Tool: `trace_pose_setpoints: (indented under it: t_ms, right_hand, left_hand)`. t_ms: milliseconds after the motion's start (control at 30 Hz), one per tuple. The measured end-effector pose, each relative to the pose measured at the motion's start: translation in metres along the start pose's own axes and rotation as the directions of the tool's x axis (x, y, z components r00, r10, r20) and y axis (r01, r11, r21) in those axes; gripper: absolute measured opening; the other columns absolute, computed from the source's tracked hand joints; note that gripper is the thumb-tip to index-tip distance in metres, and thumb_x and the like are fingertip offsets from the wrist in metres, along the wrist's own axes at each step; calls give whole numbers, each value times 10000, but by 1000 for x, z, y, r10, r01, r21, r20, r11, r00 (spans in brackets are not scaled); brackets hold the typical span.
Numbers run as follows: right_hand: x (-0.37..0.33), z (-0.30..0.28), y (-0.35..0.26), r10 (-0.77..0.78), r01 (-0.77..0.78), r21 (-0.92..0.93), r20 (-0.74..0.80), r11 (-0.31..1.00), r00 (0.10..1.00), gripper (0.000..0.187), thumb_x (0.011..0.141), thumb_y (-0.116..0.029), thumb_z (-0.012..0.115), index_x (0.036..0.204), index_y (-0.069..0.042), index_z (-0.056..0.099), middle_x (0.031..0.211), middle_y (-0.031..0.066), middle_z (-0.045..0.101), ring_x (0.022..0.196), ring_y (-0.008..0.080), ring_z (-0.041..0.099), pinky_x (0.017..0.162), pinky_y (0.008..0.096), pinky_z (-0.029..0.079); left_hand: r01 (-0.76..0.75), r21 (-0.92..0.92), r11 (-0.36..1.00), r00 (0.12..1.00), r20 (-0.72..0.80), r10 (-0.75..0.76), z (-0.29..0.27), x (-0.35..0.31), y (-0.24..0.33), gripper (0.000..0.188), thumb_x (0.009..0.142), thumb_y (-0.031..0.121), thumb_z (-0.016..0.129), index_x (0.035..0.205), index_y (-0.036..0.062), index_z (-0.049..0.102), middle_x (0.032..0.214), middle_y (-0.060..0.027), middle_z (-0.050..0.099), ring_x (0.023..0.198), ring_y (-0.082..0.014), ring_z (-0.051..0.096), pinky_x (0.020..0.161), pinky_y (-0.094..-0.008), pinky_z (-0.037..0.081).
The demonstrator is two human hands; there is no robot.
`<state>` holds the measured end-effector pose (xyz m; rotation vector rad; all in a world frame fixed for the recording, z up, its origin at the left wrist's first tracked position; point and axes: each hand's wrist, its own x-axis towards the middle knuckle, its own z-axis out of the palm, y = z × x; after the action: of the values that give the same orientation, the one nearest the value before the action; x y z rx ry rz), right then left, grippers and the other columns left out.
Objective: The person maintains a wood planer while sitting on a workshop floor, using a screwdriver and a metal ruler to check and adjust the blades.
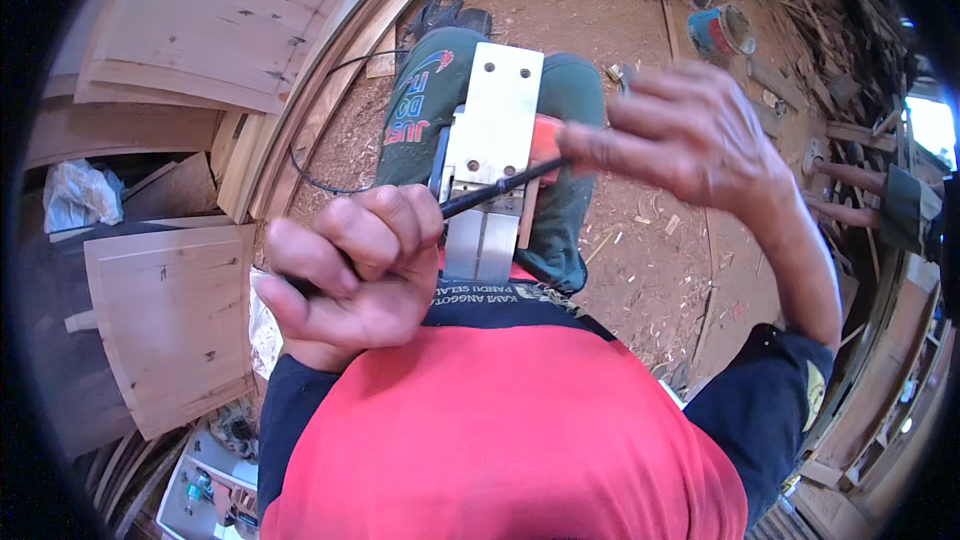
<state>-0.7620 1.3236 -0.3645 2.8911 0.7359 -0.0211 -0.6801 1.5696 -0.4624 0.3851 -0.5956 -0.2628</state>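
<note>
A hand planer (503, 110) with a bright silver sole plate lies sole-up across my lap, an orange part (546, 140) of its body showing at the right. My left hand (355, 265) is closed round one end of a thin dark rod (488, 198), whose exact kind I cannot make out. The rod slants up to the right, above the planer. At its far end is my right hand (690, 140), smeared by motion, with a fingertip overlapping the rod's tip. Whether those fingers grip it I cannot tell.
Wooden panels (210, 20) and long boards lean at the left, with another panel (175, 325) below them. A black cable (305, 175) curves beside my leg. Shavings cover the floor. A blue-and-red bucket (722, 32) lies far right, near scrap wood; a white box (195, 485) stands lower left.
</note>
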Motion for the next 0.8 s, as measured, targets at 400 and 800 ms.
trace_pose_setpoints:
  t_ms: [400,800]
  right_hand:
    - [50,24,13,-80,46,-117,-301,992,950,355,976,-321,631,1292,-179,552,1282,97,581,1233,276,552,1148,484,374]
    - [-38,-36,-93,464,-478,-83,-144,874,874,326,848,-235,797,1147,-116,743,728,-8,576,624,159,548,531,335,411]
  left_hand:
    - [-279,155,948,869,461,180,13,19,-12,590,1011,660,463,822,104,519,769,-50,455,631,-201,405,571,-356,327]
    - [625,-581,522,774,368,-516,-10,81,-71,506,1030,569,464,732,177,346,603,50,238,529,-94,201,471,-277,189]
